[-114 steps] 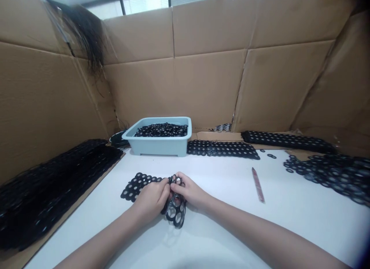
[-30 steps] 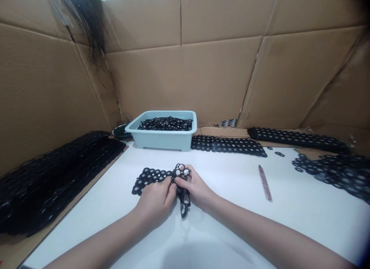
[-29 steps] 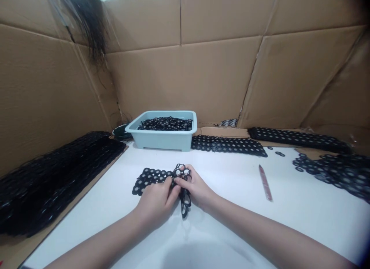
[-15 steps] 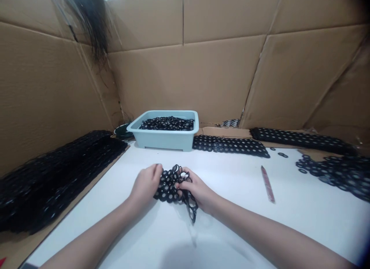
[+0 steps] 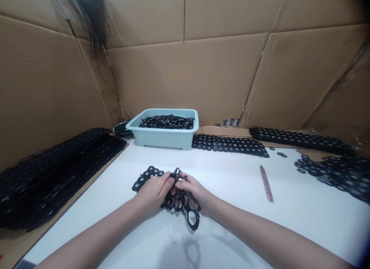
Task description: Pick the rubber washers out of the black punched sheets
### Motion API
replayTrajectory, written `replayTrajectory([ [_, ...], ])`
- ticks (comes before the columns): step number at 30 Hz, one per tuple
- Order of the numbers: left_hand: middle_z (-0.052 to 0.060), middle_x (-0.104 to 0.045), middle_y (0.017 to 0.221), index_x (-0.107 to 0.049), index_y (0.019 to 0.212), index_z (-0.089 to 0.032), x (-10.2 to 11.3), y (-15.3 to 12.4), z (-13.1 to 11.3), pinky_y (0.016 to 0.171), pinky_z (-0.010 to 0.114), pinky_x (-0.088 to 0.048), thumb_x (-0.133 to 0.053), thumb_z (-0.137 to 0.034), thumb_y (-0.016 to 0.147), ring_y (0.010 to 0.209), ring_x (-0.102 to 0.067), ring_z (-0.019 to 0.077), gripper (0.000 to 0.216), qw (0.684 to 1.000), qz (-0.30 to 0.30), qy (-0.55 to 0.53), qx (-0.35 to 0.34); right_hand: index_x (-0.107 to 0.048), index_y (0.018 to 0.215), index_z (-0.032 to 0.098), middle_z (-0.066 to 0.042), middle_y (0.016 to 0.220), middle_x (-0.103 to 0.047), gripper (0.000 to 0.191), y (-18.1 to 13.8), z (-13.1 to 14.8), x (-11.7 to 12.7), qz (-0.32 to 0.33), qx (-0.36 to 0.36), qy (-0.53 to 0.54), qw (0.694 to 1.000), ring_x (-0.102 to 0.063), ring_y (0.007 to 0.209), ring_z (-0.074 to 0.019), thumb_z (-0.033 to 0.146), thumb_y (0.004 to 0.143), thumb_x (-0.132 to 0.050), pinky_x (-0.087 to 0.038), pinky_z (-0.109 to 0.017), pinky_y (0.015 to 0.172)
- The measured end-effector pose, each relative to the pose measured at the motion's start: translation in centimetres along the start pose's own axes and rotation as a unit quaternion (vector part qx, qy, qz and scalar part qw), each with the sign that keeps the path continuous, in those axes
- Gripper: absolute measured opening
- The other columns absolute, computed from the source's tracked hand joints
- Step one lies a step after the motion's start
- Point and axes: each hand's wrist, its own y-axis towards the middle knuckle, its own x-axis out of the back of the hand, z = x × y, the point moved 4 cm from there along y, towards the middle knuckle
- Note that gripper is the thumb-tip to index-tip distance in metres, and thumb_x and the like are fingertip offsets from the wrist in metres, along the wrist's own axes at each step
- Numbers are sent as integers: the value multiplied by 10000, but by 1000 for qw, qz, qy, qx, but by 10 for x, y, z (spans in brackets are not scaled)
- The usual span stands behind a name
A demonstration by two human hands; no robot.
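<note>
A black rubber sheet of joined rings [image 5: 146, 177] lies on the white table [image 5: 237, 192] in front of me. My left hand [image 5: 153, 192] pinches it near the middle, fingers closed on the sheet. My right hand [image 5: 196, 194] grips the right end of the same sheet, where emptied black webbing [image 5: 190, 215] hangs curled toward me. Both hands meet over the sheet, thumbs nearly touching.
A pale blue tub [image 5: 164, 137] of loose black rings stands behind the hands. Stacks of black ring sheets lie at the left [image 5: 49, 172], behind the tub [image 5: 231, 144] and far right [image 5: 332, 165]. A thin reddish stick [image 5: 266, 182] lies to the right. Cardboard walls [image 5: 219, 76] enclose the table.
Half a second ago my left hand had lifted and bunched the sheet; now it lies flatter again, pinched nearer me, and the emptied webbing hangs lower at the right.
</note>
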Motion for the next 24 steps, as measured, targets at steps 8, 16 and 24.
replayTrajectory([
  [8,30,-592,706,-431,845,-192,1,-1,-2,534,242,-336,-234,-450,851,600,-530,165,325,999,32,20,-9,-432,850,165,10,628,-550,299,2,-3,4,41,-30,0,999,-555,478,-115,369,682,-572,-431,-231,447],
  [16,6,-577,703,-477,783,-180,-1,4,-2,574,230,-350,-282,-426,840,621,-502,131,319,989,43,-138,-11,-466,818,161,34,620,-502,220,9,-2,9,48,22,-35,998,-512,473,-74,323,716,-574,-449,-224,478],
  [24,-41,-303,455,-255,527,-199,45,5,36,465,231,-280,-205,-344,830,452,-336,114,339,935,-289,-143,144,-378,755,199,87,512,-412,180,2,-6,-3,57,1,-82,995,-437,349,-58,293,736,-529,-347,-173,345],
])
